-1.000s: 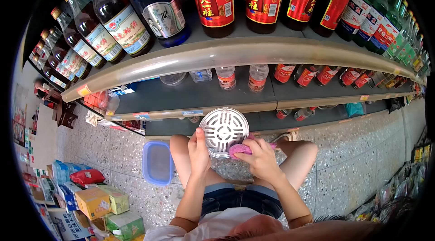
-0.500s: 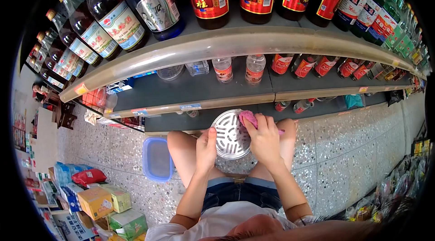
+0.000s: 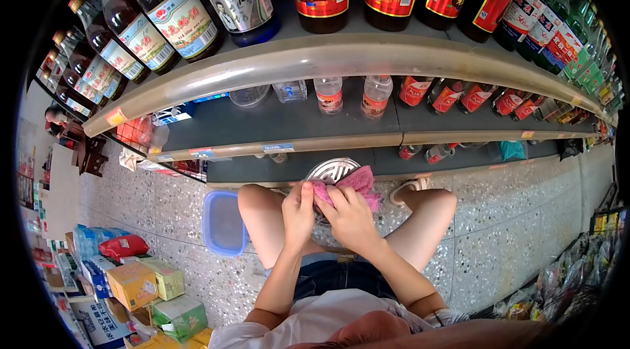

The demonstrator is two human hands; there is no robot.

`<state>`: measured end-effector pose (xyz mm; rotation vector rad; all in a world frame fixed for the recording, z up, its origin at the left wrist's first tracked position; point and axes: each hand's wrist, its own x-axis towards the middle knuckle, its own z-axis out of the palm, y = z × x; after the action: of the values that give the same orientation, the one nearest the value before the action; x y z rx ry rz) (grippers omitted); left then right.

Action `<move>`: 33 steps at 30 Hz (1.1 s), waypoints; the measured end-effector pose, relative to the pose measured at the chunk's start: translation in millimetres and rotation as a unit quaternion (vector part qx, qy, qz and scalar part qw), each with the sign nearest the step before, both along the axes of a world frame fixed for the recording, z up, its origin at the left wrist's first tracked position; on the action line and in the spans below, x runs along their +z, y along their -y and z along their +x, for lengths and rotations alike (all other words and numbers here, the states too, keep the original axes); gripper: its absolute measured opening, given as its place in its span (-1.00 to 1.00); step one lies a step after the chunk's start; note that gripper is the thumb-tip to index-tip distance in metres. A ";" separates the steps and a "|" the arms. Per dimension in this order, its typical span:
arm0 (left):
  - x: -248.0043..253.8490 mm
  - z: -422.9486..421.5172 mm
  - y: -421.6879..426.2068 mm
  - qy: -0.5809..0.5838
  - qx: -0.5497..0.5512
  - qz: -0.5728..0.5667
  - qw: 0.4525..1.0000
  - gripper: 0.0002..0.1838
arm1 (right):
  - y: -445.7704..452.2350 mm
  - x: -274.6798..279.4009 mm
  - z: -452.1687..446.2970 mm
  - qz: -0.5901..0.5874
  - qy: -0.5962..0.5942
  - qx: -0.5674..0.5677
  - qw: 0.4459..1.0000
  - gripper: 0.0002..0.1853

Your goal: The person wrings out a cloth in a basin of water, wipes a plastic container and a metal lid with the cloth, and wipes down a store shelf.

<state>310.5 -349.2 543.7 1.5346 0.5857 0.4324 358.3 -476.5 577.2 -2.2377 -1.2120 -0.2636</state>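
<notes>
The right hand is holding a pink cloth, shifting it from the far rim toward the left thumb, now covering more of the slotted metal disc; the left hand is gripping the disc between the knees.

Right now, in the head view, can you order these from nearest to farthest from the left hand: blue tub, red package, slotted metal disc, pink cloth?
From the left hand:
1. Slotted metal disc and pink cloth: both at the hands, too close to call.
2. Blue tub: on the floor, left of the legs.
3. Red package: farther left, among the stacked goods.
</notes>
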 end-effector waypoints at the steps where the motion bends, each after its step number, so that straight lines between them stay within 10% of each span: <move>1: 0.0 -0.5 0.8 -0.002 0.003 -0.005 1.000 -0.49 | 0.7 1.1 -1.7 -0.004 -0.007 0.006 1.000 -0.53; 16: 3.4 8.1 -7.2 0.071 0.056 -0.149 0.985 -0.39 | 46.6 -7.7 1.1 -0.055 -0.062 -0.021 0.996 -0.51; 24: 1.1 -2.3 -1.9 0.017 0.012 -0.111 0.994 -0.43 | 38.1 -4.7 24.4 -0.054 -0.016 -0.132 0.990 -0.51; 33: 1.5 -3.8 -8.6 -0.009 0.030 0.026 0.999 -0.48 | 5.0 -3.4 6.4 -0.017 0.020 -0.005 1.000 -0.59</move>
<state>306.8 -340.6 545.2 1.5746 0.6404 0.4828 364.7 -481.6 573.8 -2.2774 -1.2357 -0.2940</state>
